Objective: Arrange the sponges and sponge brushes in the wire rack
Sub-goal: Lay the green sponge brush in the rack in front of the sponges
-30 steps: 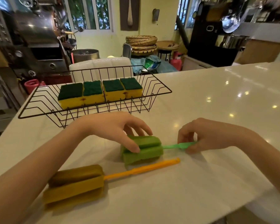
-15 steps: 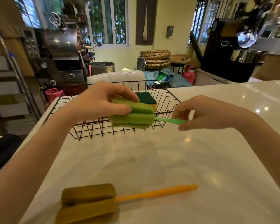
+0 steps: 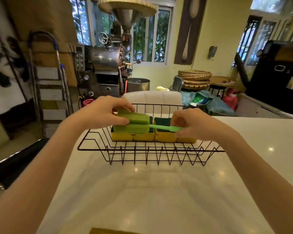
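Note:
A black wire rack [image 3: 150, 150] stands on the white counter in front of me. Several yellow sponges with dark green tops [image 3: 164, 136] lie in a row inside it. The green sponge brush [image 3: 134, 124] hangs level just over that row. My left hand [image 3: 101, 112] grips its green sponge head. My right hand [image 3: 193, 125] pinches its thin green handle. At the bottom edge of the view only a sliver of the yellow-brown sponge brush [image 3: 112, 231] shows.
The white counter [image 3: 150, 191] stretches from the rack toward me and off to the right. Behind the rack stand a white padded chair back [image 3: 152, 100], a metal roasting machine [image 3: 107, 65] and a step ladder [image 3: 49, 85] on the left.
Both hands have carried the green sponge brush from the counter up and forward over the rack. The view has tilted up, so the yellow-brown brush has slid to the bottom edge.

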A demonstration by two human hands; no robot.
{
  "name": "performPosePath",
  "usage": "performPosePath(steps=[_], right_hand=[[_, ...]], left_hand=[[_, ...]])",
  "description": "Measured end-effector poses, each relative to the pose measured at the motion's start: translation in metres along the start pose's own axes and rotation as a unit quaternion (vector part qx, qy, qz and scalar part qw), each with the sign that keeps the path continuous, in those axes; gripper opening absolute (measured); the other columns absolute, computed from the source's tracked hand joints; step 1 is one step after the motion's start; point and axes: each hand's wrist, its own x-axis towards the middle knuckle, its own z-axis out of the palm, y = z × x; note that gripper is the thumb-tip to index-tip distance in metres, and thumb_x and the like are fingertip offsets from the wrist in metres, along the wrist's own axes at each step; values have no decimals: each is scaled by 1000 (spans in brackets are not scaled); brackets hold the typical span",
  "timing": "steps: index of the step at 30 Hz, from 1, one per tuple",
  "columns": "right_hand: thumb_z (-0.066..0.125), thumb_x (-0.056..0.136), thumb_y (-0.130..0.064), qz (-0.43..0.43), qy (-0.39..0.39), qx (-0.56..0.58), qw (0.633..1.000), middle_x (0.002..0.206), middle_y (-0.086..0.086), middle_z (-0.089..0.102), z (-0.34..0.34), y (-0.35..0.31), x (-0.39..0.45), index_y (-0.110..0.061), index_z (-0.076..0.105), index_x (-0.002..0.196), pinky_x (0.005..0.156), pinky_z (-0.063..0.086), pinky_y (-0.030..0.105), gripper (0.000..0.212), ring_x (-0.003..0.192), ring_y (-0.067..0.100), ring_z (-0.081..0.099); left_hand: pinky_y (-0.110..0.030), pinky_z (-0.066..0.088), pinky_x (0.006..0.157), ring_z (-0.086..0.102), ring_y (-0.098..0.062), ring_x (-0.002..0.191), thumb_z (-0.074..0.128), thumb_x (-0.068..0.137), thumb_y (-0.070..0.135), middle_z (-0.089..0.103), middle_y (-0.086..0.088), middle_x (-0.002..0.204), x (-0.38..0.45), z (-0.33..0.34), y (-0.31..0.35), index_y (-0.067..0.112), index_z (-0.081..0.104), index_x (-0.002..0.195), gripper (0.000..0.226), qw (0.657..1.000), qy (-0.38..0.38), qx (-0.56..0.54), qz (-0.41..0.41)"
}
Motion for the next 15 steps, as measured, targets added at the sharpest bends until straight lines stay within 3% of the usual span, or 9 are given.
performPosePath(steps=[4, 7, 10, 13, 15], right_hand=[[68, 74, -15, -14, -10, 1, 1000, 85, -9, 53, 16, 1, 22, -27, 50, 84, 72, 48, 25, 25, 83, 14, 54], [67, 75, -14, -13, -46, -20, 999, 90, -5, 56, 22, 0, 29, -30, 52, 71, 81, 50, 31, 22, 88, 16, 55], [64, 80, -22, 3, -81, 3, 997, 96, 0, 64, 27, 0, 33, -20, 65, 86, 81, 51, 31, 7, 91, 18, 59], [53, 88, -29, 25, -137, 31, 990, 88, -4, 60, 30, -2, 34, -14, 65, 100, 69, 41, 21, 23, 85, 13, 53], [48, 91, -27, 35, -171, 40, 984, 101, 0, 61, 34, -3, 34, -12, 65, 106, 82, 41, 27, 27, 95, 16, 53]], left_hand=[[-25, 42, 82, 48, -7, 101, 65, 77, 20, 53, 13, 106, 5, 6, -14, 30, 54, 116, 41, 996, -12, 82, -22], [-22, 37, 78, 48, -7, 99, 66, 76, 20, 54, 11, 105, 9, 11, -22, 29, 54, 115, 41, 993, -37, 107, -37], [-21, 39, 80, 49, -9, 96, 67, 75, 20, 53, 10, 101, 11, 16, -24, 27, 55, 113, 41, 989, -63, 120, -57], [-22, 43, 82, 51, -10, 97, 68, 75, 20, 58, 6, 107, 12, 20, -27, 27, 56, 113, 41, 985, -76, 139, -65], [-24, 44, 85, 52, -12, 100, 68, 74, 20, 59, 4, 112, 13, 23, -28, 26, 56, 114, 42, 982, -84, 153, -72]])
